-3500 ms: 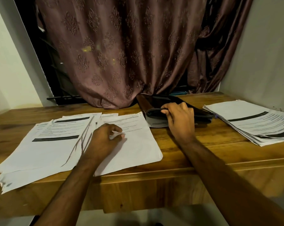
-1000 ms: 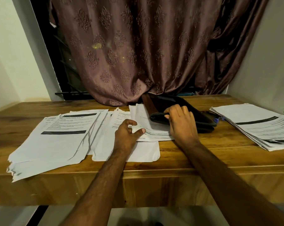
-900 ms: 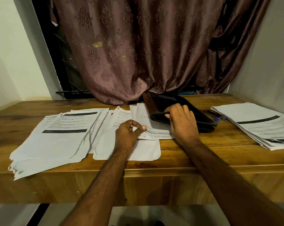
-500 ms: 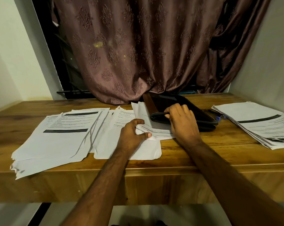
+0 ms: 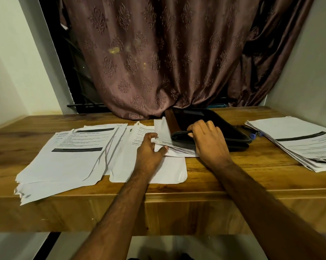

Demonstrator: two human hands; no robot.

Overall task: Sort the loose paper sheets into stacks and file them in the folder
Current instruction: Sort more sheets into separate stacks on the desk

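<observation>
on the wooden table (image 5: 205, 177) a dark folder (image 5: 214, 126) lies at the far middle, just in front of the brown patterned curtain (image 5: 158, 62), with a brown spine along its left side. the right hand (image 5: 210, 142) rests on the folder's near left corner, its fingers curled over the rolled front edge and lifting the cover a little. under that raised cover sits a thin batch of printed sheets (image 5: 167, 145), the left part sticking out toward the left, the rest hidden inside the folder.

the left hand (image 5: 149, 151) is just left of the folder. its thumb and fingers pinch the exposed near edge of that batch of sheets, thumb on top, the fingers narrow and bent round the paper. the hand lies over a single white sheet (image 5: 169, 171) spread flat on the table near the front edge.

further left is a loose, fanned stack of papers (image 5: 68, 158) with black bars printed across the top page, its near corners hanging past the table's front edge. on the far right of the table is another stack of printed pages (image 5: 297, 143), well apart from the folder, with a blue-tipped pen (image 5: 253, 135) between them, partly under the stack's edge.
</observation>
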